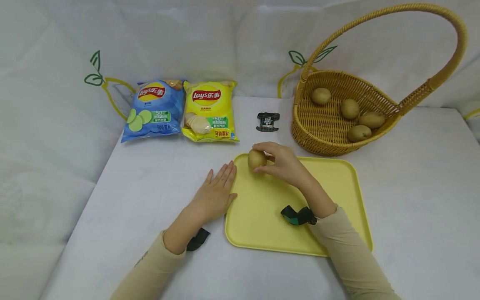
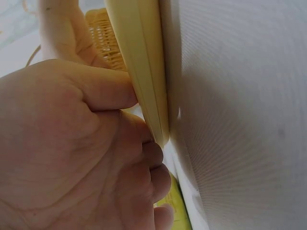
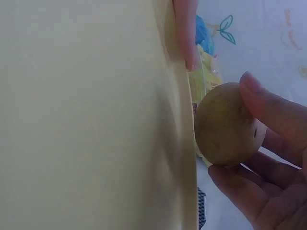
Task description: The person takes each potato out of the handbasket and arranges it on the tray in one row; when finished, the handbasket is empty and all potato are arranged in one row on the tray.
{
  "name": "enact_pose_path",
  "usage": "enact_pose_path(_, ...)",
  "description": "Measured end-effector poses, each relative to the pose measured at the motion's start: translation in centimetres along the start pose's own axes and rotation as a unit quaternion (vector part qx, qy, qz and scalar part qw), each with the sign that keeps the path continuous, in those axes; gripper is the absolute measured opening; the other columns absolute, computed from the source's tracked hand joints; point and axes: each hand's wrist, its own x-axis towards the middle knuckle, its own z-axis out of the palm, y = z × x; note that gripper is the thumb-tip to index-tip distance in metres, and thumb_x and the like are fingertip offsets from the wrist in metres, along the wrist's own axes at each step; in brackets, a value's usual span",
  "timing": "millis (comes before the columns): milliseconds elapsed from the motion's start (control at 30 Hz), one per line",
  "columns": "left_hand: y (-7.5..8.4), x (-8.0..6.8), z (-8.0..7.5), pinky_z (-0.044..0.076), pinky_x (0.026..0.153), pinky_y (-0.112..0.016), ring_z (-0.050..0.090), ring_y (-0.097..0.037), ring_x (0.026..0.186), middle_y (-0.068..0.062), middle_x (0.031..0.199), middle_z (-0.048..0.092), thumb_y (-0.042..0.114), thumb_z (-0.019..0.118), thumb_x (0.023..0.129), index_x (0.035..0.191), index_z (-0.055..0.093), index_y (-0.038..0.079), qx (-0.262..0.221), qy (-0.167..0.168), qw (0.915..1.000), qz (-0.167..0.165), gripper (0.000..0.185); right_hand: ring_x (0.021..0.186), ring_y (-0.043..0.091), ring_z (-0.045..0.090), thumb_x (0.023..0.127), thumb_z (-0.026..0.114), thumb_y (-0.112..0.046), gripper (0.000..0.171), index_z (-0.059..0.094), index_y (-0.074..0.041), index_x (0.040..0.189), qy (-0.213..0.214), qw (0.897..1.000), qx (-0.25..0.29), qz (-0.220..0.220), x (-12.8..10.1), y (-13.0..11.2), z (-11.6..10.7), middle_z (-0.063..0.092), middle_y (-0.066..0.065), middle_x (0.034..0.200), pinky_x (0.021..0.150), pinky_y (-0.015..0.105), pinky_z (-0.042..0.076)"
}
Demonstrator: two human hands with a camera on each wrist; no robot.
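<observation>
Fingertips of the right hand (image 1: 282,161) curl round one potato (image 1: 256,159), thumb below and fingers above, holding it over the far left corner of the tray (image 1: 337,196). From the right wrist view the potato (image 3: 229,124) sits between the thumb and the fingers, just beside the tray's rim; whether it touches the tray is hard to tell. The left hand (image 1: 215,193) lies flat on the table (image 1: 412,208), fingers straight and together, holding nothing, its thumb against the tray's left edge.

Four more potatoes lie in the basket (image 1: 322,133) beyond the tray, so five in all. Two crisp bags sit at the far left, one blue (image 1: 153,109), one yellow (image 1: 211,110). A small black item (image 1: 268,122) lies between the bags and basket; its nature is unclear. Both forearms run out of view at the bottom.
</observation>
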Motion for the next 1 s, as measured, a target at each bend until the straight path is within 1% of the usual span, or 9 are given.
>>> enact_pose_path(67, 0.0, 0.0, -0.1, 0.005, 0.113, -0.048, 0.003, -0.026, 0.144, -0.013, 0.157, 0.001, 0.031, 0.04, 0.101, 0.15, 0.008, -0.002, 0.0, -0.003, 1.0, -0.001, 0.067, 0.112, 0.032, 0.056, 0.07, 0.081, -0.005, 0.056, 0.059, 0.008, 0.12, -0.012, 1.0, -0.014, 0.008, 0.0, 0.3, 0.2, 0.06, 0.02, 0.122, 0.089, 0.039, 0.049)
enact_pose_path(167, 0.0, 0.0, -0.1, 0.004, 0.114, -0.048, 0.003, -0.026, 0.144, -0.013, 0.157, 0.001, 0.03, 0.04, 0.101, 0.15, 0.008, -0.002, -0.005, -0.003, 1.0, 0.0, 0.067, 0.111, 0.03, 0.057, 0.072, 0.081, -0.009, 0.055, 0.06, 0.007, 0.12, -0.019, 0.999, -0.033, 0.015, 0.1, 0.8, 0.6, 0.061, 0.019, 0.121, 0.091, 0.039, 0.048)
enact_pose_path(300, 0.1, -0.1, -0.2, 0.005, 0.114, -0.048, 0.003, -0.026, 0.144, -0.013, 0.157, 0.001, 0.03, 0.04, 0.101, 0.15, 0.008, -0.002, -0.006, -0.003, 1.0, 0.001, 0.066, 0.113, 0.03, 0.055, 0.072, 0.082, -0.011, 0.058, 0.059, 0.006, 0.122, -0.023, 0.999, -0.034, 0.017, 0.2, 1.0, 0.8, 0.06, 0.018, 0.122, 0.094, 0.04, 0.045)
enact_pose_path(467, 0.1, -0.1, -0.1, 0.005, 0.113, -0.048, 0.004, -0.026, 0.144, -0.014, 0.157, 0.002, 0.029, 0.041, 0.101, 0.15, 0.008, -0.002, -0.003, -0.001, 1.0, 0.003, 0.066, 0.11, 0.031, 0.057, 0.073, 0.081, -0.006, 0.059, 0.057, 0.008, 0.124, -0.033, 0.999, -0.015, 0.028, 0.1, 1.1, 0.7, 0.058, 0.019, 0.123, 0.093, 0.038, 0.046)
enact_pose_path(567, 0.1, -0.1, -0.1, 0.005, 0.113, -0.048, 0.004, -0.026, 0.144, -0.014, 0.157, 0.002, 0.029, 0.041, 0.101, 0.15, 0.009, -0.003, -0.005, 0.001, 1.0, 0.004, 0.066, 0.106, 0.031, 0.06, 0.074, 0.079, -0.004, 0.054, 0.058, 0.007, 0.122, -0.028, 0.999, -0.002, 0.038, 0.0, 1.2, 0.7, 0.06, 0.019, 0.12, 0.091, 0.038, 0.048)
enact_pose_path(733, 0.1, -0.1, -0.1, 0.005, 0.113, -0.049, 0.003, -0.027, 0.144, -0.015, 0.157, 0.001, 0.029, 0.04, 0.101, 0.149, 0.008, -0.003, -0.006, -0.001, 1.0, 0.005, 0.066, 0.105, 0.031, 0.06, 0.077, 0.076, -0.001, 0.047, 0.06, 0.008, 0.119, -0.024, 0.998, 0.026, 0.048, 0.0, 1.4, 0.8, 0.061, 0.02, 0.118, 0.09, 0.038, 0.049)
enact_pose_path(1000, 0.1, 0.0, 0.1, 0.004, 0.113, -0.048, 0.002, -0.026, 0.144, -0.014, 0.157, 0.0, 0.03, 0.04, 0.101, 0.15, 0.007, -0.002, -0.006, -0.001, 1.0, 0.002, 0.067, 0.105, 0.031, 0.06, 0.078, 0.076, -0.002, 0.044, 0.06, 0.008, 0.118, -0.017, 0.997, 0.039, 0.062, 0.0, 1.5, 0.7, 0.062, 0.02, 0.118, 0.09, 0.038, 0.049)
